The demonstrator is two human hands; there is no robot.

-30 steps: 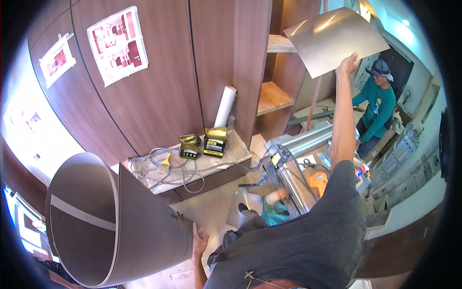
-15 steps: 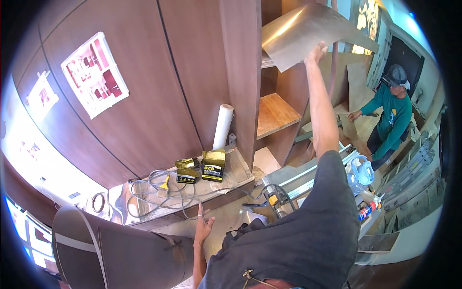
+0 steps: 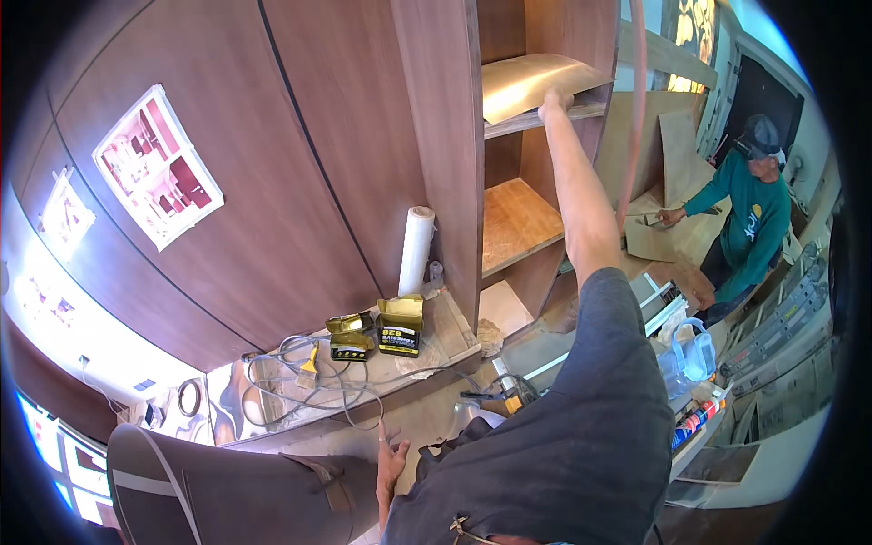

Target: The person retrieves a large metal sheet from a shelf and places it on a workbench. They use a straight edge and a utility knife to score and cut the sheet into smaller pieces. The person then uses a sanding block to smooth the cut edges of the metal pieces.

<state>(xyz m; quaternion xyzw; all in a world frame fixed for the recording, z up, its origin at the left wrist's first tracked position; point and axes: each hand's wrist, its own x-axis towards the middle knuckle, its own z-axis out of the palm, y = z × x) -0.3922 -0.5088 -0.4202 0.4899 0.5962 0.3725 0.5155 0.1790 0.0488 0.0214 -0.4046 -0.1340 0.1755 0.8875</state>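
Observation:
My right arm reaches up and forward, and my right hand (image 3: 555,105) grips the near edge of a thin glossy brown sheet (image 3: 527,82). The sheet bows slightly and lies in an upper compartment of the wooden shelf unit (image 3: 522,215), over a shelf board (image 3: 592,111). My fingertips are partly hidden by the sheet. My left hand (image 3: 391,461) hangs low with fingers apart and nothing in it. Beside it stands a large brown roll of sheet material (image 3: 245,486).
On a low platform are two black-and-yellow tins (image 3: 400,331), a yellow scraper (image 3: 310,359), a looped cord (image 3: 263,372) and a white roll (image 3: 417,250). A co-worker in green (image 3: 752,218) handles a board at right. A translucent blue jug (image 3: 688,359) stands nearer.
My right hand has lowered the brown sheet from in front of the shelf unit into its upper compartment. My left hand stays low and empty. The view has shifted slightly.

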